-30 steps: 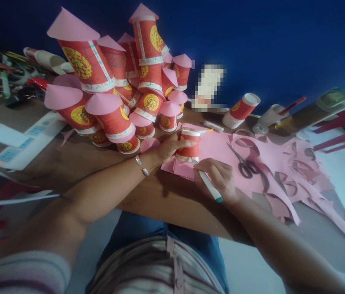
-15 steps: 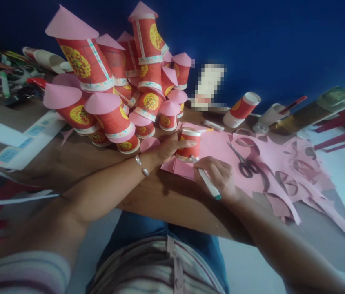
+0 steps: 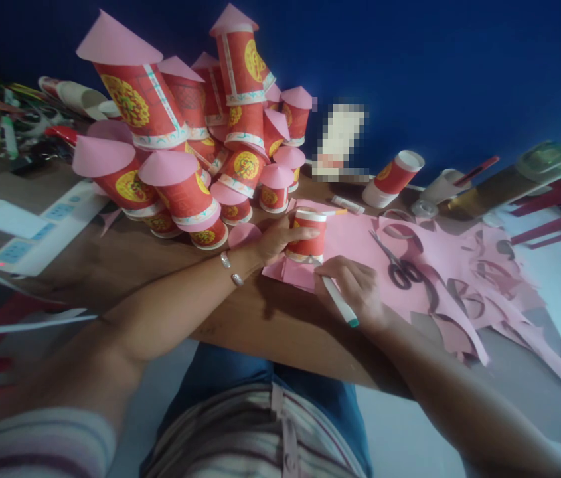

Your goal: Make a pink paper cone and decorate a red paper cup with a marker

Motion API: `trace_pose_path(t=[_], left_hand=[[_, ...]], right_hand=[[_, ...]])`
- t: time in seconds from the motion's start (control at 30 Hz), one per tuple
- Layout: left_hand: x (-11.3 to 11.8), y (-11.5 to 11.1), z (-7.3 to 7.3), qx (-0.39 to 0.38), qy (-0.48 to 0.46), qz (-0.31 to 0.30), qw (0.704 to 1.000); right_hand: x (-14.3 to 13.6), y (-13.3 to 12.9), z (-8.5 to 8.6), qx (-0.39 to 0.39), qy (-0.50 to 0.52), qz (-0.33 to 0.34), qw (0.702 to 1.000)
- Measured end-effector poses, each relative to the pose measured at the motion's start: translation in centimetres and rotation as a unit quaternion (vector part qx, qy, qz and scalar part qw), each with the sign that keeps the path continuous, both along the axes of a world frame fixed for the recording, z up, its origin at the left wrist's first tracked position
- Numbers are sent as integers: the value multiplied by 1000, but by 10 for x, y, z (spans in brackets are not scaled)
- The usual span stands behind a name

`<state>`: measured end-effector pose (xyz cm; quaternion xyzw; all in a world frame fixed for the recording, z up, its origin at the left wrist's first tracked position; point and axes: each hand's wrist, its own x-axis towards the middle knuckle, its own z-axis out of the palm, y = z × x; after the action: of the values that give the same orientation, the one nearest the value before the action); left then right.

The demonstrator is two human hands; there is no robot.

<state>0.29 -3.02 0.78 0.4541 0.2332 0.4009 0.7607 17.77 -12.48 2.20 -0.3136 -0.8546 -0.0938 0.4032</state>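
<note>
My left hand is wrapped round a red paper cup with white bands at rim and base, its thumb lying across the front. My right hand grips a white marker pen with a green end; its tip is close to the cup's lower white band, and I cannot tell whether it touches. Below the cup lie pink paper pieces on a larger pink sheet. Black-handled scissors rest on that sheet, right of my right hand.
Red cups with pink cone tops are stacked at the back left. A white power strip lies at the left. Pink paper offcuts spread over the right side. Another red cup stands behind, near a tilted jar.
My right hand and the marker tip have shifted slightly at the cup's lower edge. The left hand and the cup stay where they were.
</note>
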Motion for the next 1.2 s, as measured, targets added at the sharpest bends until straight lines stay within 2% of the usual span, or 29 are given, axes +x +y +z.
trace_pose_path(t=[0.37, 0.9, 1.2], left_hand=[[0, 1, -3, 8, 23, 9, 1000], [0, 0, -4, -20, 16, 4, 1000], [1, 0, -4, -8, 5, 7, 1000]], right_hand=[[1, -1, 1, 8, 9, 8, 1000], [-1, 0, 1, 0, -1, -3, 1000], [1, 1, -1, -2, -7, 12, 1000]])
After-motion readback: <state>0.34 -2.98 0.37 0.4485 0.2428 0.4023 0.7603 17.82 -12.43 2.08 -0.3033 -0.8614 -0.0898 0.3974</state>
